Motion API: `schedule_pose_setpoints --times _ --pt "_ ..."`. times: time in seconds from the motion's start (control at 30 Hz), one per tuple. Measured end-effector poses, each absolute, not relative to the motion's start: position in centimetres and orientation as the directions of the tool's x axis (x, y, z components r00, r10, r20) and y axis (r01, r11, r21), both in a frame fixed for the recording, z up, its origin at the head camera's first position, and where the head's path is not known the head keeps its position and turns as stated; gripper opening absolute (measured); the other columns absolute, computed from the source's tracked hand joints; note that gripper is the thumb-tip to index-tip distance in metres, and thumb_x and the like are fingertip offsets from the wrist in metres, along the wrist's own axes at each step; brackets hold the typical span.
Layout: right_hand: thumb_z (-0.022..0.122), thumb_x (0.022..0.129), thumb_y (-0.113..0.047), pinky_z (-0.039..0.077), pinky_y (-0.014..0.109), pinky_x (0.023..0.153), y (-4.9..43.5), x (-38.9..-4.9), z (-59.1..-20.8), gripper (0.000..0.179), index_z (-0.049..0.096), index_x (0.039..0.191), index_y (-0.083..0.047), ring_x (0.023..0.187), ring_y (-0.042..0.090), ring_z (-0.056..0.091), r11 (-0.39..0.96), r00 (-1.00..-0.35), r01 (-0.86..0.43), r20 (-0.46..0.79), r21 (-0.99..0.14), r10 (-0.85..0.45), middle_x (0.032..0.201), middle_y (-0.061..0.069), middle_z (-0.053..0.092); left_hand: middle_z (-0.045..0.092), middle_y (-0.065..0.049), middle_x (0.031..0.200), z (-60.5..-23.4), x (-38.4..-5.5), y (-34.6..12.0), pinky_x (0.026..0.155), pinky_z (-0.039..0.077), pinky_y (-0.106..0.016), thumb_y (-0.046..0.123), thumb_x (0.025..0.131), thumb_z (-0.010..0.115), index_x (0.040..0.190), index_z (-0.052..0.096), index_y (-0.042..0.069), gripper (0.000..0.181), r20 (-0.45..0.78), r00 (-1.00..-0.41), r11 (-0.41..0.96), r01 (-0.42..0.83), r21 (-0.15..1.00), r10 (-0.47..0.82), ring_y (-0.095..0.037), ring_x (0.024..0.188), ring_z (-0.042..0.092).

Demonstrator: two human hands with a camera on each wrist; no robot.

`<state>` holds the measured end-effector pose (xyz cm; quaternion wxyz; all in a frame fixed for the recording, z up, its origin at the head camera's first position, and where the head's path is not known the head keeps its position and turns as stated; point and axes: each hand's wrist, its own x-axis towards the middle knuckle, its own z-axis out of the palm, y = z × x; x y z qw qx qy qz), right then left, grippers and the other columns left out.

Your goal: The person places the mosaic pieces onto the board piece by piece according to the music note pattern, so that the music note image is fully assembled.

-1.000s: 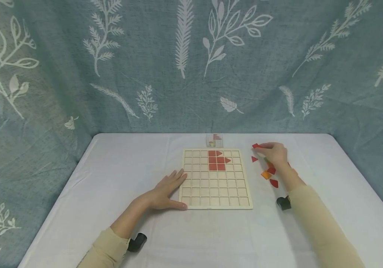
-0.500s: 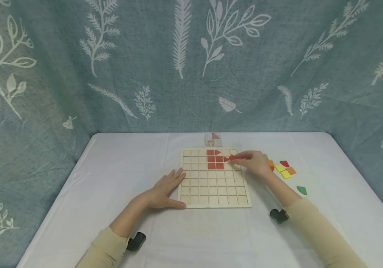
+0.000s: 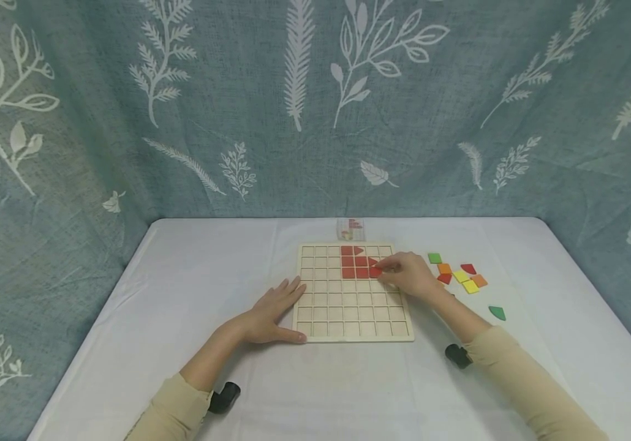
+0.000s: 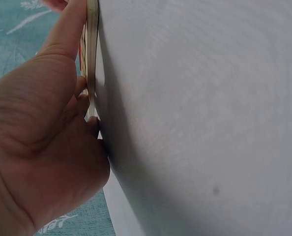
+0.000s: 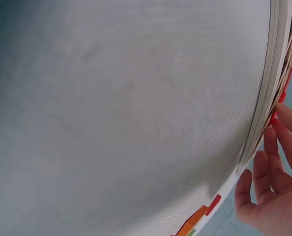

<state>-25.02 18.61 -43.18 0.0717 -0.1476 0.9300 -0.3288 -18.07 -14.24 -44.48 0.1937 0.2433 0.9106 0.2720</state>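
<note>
A pale wooden grid board (image 3: 351,315) lies on the white table. Red squares (image 3: 355,261) and red triangular pieces fill some cells in its upper middle. My left hand (image 3: 271,312) rests along the board's left edge, fingers spread, thumb at the near corner. My right hand (image 3: 411,275) pinches a red tile (image 3: 375,272) between thumb and forefinger, at the cell right of the lowest red row. Those fingertips partly cover it, so its exact shape and seating are unclear. The right wrist view shows red at the fingertips of the right hand (image 5: 278,182), above the board's edge.
Right of the board lie loose tiles: a green one (image 3: 434,258), orange (image 3: 479,280), yellow (image 3: 470,286), red ones (image 3: 468,269), and a green rounded piece (image 3: 497,313). A small clear-cased pattern card (image 3: 351,229) stands behind the board. A patterned curtain (image 3: 315,110) hangs behind the table.
My right hand has brought a red tile from the loose pile leftward onto the board, then slightly nearer, down to the third row. My left hand has stayed on the board's edge.
</note>
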Motion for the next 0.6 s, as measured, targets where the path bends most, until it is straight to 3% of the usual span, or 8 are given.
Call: schedule_pose_setpoints --times 0.6 --pt "0.068 0.091 -0.013 0.052 0.045 0.085 19.05 -25.23 -42.85 0.027 0.072 0.116 -0.004 0.101 0.028 0.061 0.742 -0.928 -0.279 -0.027 -0.61 -0.371 0.11 0.011 0.07 0.008 -0.014 0.162 -44.26 -17.91 -14.19 0.119 0.002 -0.051 0.048 0.081 0.076 0.155 0.018 0.003 0.104 -0.202 -0.801 0.72 0.357 0.595 0.564 -0.034 0.149 0.0"
